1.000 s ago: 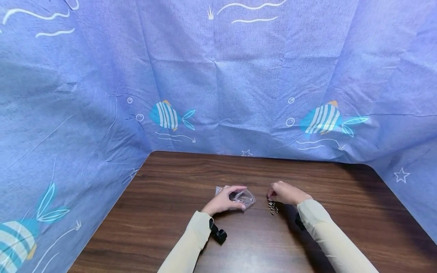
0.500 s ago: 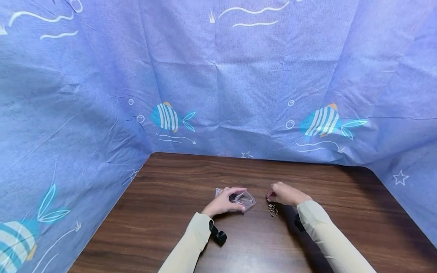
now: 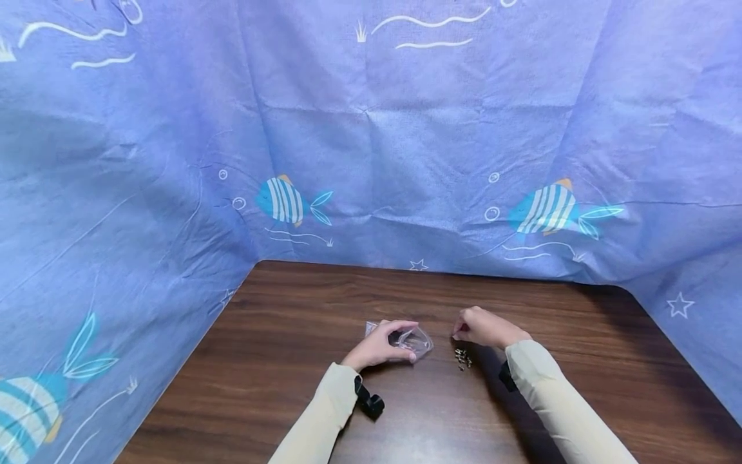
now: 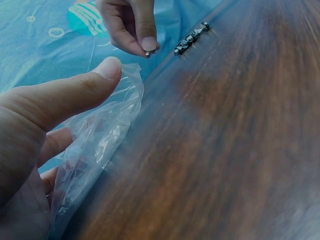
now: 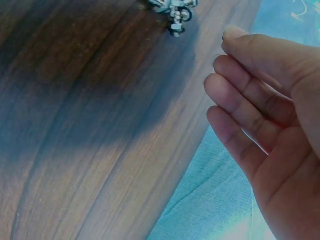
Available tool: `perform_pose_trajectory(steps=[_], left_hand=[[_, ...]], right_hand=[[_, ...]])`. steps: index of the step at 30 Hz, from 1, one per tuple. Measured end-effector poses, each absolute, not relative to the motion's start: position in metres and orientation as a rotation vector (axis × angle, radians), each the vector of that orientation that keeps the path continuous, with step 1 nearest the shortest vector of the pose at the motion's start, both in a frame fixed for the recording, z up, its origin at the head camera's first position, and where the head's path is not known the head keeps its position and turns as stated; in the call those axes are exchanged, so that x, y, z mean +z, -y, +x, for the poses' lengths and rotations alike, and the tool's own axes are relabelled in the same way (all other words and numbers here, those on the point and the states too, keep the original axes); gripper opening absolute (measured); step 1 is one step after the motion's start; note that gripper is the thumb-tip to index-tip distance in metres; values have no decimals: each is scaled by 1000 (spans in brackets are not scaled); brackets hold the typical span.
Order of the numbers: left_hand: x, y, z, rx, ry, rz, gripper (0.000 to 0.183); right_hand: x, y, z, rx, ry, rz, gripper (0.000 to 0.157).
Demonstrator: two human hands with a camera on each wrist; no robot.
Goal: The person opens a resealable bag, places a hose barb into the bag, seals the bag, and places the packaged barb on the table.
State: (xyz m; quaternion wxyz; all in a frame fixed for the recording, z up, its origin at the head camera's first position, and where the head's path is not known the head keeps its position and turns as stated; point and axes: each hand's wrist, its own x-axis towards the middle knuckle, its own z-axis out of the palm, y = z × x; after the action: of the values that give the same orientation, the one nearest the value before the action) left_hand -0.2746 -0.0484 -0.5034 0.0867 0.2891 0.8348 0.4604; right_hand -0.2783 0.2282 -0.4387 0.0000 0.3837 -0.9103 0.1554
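Observation:
My left hand holds a clear plastic bag, thumb and fingers curved round its spread mouth. In the left wrist view the bag lies between the thumb and the other fingers. To the right, my right hand pinches a tiny shiny metal piece between thumb and fingertip, just above the table. A small pile of similar metal pieces lies just below that hand. In the right wrist view, the pile shows silver with dark round parts; their exact kind cannot be told.
Both hands work over a dark brown wooden table. A blue cloth printed with fish hangs behind the table and along its sides. Black straps with small cameras sit on the wrists.
My right hand has drawn slightly away from the pile of metal pieces, a piece pinched in its fingertips. The left hand stays with the bag. The head view has tilted slightly.

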Motion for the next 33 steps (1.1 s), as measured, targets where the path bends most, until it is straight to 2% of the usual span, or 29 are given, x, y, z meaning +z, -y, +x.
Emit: perform_pose_trajectory(steps=[13, 33], left_hand=[[-503, 48, -277, 1365, -2496, 860, 66], [-506, 49, -276, 1349, -2495, 842, 66]], right_hand=[[-418, -224, -281, 471, 2826, 1203, 7], [-409, -185, -282, 520, 2805, 1248, 5]])
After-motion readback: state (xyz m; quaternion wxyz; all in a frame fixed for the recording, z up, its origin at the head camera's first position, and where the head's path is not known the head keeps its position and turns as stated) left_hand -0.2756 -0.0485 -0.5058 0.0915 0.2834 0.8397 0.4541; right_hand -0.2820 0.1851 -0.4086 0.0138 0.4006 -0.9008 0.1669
